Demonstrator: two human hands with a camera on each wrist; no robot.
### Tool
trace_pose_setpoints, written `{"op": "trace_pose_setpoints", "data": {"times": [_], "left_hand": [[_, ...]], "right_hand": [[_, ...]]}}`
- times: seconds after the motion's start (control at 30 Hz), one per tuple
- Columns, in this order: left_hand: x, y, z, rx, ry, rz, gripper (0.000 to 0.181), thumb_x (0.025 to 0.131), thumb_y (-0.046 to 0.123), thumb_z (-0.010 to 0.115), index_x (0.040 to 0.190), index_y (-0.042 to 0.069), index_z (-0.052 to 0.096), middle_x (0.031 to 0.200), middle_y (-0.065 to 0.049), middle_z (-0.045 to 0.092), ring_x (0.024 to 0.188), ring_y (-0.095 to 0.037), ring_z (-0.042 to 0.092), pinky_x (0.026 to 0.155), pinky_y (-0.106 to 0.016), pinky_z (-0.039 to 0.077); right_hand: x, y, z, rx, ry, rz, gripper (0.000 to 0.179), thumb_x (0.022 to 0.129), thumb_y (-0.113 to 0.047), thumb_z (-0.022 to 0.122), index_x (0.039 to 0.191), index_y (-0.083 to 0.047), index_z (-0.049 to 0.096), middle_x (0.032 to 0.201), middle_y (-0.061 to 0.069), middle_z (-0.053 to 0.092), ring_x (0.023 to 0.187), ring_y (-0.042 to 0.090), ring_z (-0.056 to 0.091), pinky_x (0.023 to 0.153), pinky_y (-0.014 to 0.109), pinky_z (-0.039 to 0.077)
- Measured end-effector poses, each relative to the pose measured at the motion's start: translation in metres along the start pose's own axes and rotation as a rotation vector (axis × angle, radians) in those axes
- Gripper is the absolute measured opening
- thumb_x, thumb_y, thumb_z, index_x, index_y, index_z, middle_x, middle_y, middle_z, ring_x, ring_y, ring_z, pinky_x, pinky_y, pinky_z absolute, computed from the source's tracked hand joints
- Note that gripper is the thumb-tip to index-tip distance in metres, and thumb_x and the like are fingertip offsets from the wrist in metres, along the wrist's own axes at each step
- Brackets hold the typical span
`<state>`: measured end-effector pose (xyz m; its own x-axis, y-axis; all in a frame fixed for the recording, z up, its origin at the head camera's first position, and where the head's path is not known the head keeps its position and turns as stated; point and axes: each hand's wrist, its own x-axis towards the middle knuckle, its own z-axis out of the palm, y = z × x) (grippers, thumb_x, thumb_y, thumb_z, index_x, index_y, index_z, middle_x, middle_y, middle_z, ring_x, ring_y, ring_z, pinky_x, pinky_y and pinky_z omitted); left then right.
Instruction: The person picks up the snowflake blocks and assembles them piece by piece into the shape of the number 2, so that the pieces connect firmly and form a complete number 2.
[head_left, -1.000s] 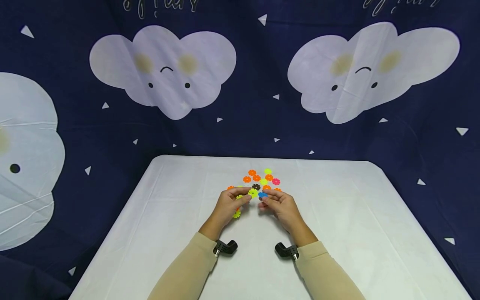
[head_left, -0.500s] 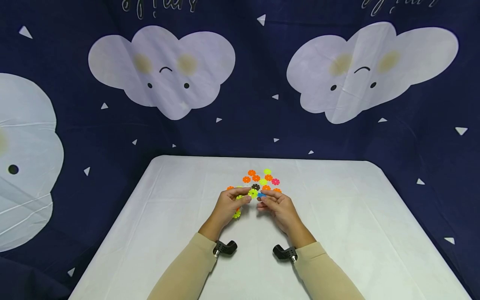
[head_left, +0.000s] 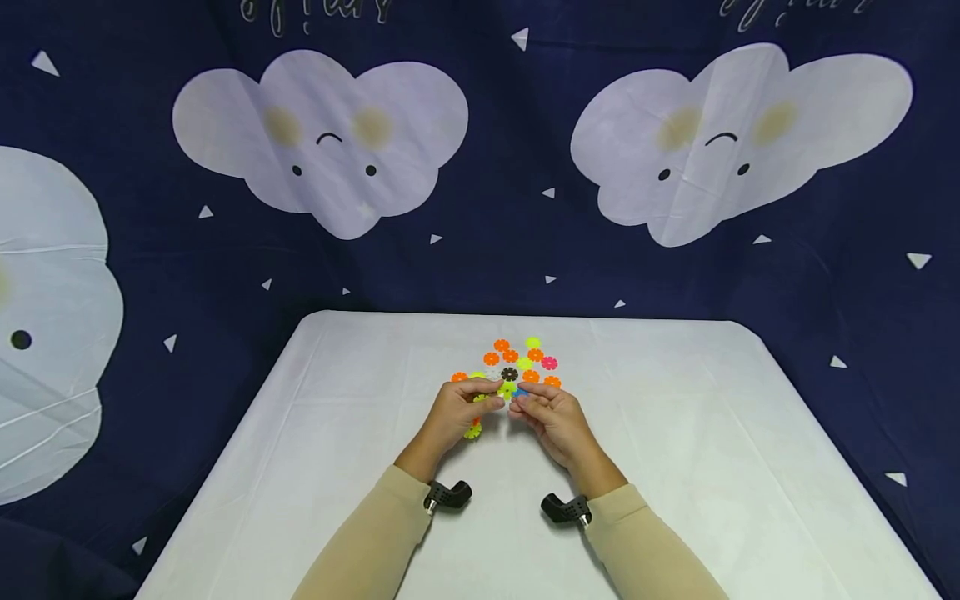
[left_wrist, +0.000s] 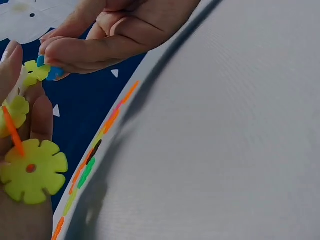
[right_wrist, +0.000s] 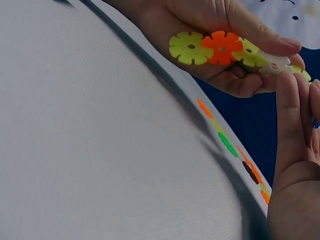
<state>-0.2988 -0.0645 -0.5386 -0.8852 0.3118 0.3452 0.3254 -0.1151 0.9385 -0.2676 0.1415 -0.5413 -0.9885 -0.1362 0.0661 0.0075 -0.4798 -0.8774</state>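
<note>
In the head view my left hand (head_left: pixel 450 412) grips a short chain of notched plastic snowflake discs above the table. The right wrist view shows the chain's yellow disc (right_wrist: pixel 190 48), orange disc (right_wrist: pixel 222 48), another yellow one and a white disc (right_wrist: pixel 275 64) between left thumb and fingers. A further yellow disc (left_wrist: pixel 36 73) forms the end facing my right hand (head_left: pixel 561 421). Between its thumb and fingertips the right hand pinches a blue disc (left_wrist: pixel 54 73), which meets that yellow end disc. Fingers partly cover the blue disc, so how far the two interlock I cannot tell.
Several loose discs lie flat beyond the hands, among them a black disc (head_left: pixel 509 374), a pink disc (head_left: pixel 549 363) and an orange disc (head_left: pixel 502 345). The white table (head_left: pixel 675 433) ends at a dark blue cloth (head_left: pixel 510 275) printed with clouds.
My right hand has shifted slightly left with the blue disc, closing the gap to the yellow end disc. The left hand stays nearly in place, still holding the chain.
</note>
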Motion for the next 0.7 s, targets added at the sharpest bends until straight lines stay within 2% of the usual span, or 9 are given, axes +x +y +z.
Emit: {"op": "trace_pose_setpoints", "data": {"times": [0.17,0.33,0.4,0.47,0.6,0.63,0.7], "left_hand": [[0.0004,-0.0014,0.0001,-0.016,-0.001,-0.003,0.027,0.090,-0.011,0.078,0.117,-0.011,0.074,0.120,-0.020,0.073,0.113,-0.019,0.067,0.100,-0.030,0.053],[0.0010,-0.0005,-0.0021,-0.063,-0.026,-0.088,0.030,0.096,-0.005,0.074,0.125,-0.011,0.071,0.123,-0.019,0.072,0.108,-0.018,0.069,0.092,-0.029,0.057],[0.0013,0.0013,-0.0032,-0.104,-0.033,-0.124,0.033,0.100,0.001,0.071,0.131,-0.011,0.067,0.128,-0.020,0.070,0.108,-0.017,0.068,0.092,-0.029,0.057],[0.0018,0.0024,-0.0046,-0.166,-0.032,-0.157,0.038,0.106,0.009,0.066,0.137,-0.012,0.063,0.129,-0.021,0.069,0.108,-0.018,0.068,0.095,-0.030,0.056],[0.0024,0.0052,-0.0057,-0.394,-0.012,-0.199,0.050,0.114,0.024,0.049,0.143,-0.017,0.052,0.126,-0.018,0.069,0.108,-0.022,0.069,0.101,-0.035,0.054],[0.0025,0.0056,-0.0060,-0.457,-0.013,-0.205,0.052,0.115,0.025,0.044,0.143,-0.018,0.050,0.124,-0.017,0.070,0.106,-0.023,0.069,0.100,-0.036,0.054],[0.0021,0.0070,-0.0062,-0.551,-0.012,-0.221,0.049,0.113,0.020,0.036,0.140,-0.015,0.057,0.122,-0.014,0.071,0.103,-0.025,0.070,0.096,-0.031,0.056]], "right_hand": [[-0.0001,0.0012,0.0017,0.028,0.009,0.016,0.026,0.102,0.014,0.057,0.127,0.019,0.057,0.092,0.014,0.076,0.086,0.021,0.076,0.084,0.036,0.062],[-0.0010,0.0020,0.0018,0.028,0.020,0.009,0.014,0.105,0.010,0.056,0.116,0.011,0.065,0.091,0.014,0.076,0.080,0.021,0.075,0.081,0.037,0.063],[-0.0012,0.0023,0.0020,0.016,0.023,-0.005,0.011,0.106,0.008,0.057,0.111,0.007,0.067,0.090,0.014,0.075,0.077,0.021,0.075,0.080,0.039,0.063],[-0.0014,0.0025,0.0023,0.003,0.020,-0.022,0.010,0.106,0.006,0.058,0.109,0.007,0.068,0.090,0.014,0.075,0.076,0.021,0.075,0.079,0.040,0.063],[-0.0018,0.0025,0.0043,-0.013,0.001,-0.040,0.013,0.106,0.003,0.059,0.111,0.014,0.064,0.091,0.016,0.076,0.077,0.022,0.075,0.078,0.043,0.064],[-0.0020,0.0025,0.0050,-0.017,-0.009,-0.040,0.016,0.107,0.002,0.059,0.114,0.017,0.061,0.092,0.016,0.076,0.078,0.023,0.075,0.078,0.043,0.064],[-0.0025,0.0026,0.0067,-0.026,-0.029,-0.039,0.021,0.107,0.000,0.059,0.116,0.020,0.058,0.093,0.016,0.076,0.079,0.023,0.076,0.078,0.044,0.064]]}}
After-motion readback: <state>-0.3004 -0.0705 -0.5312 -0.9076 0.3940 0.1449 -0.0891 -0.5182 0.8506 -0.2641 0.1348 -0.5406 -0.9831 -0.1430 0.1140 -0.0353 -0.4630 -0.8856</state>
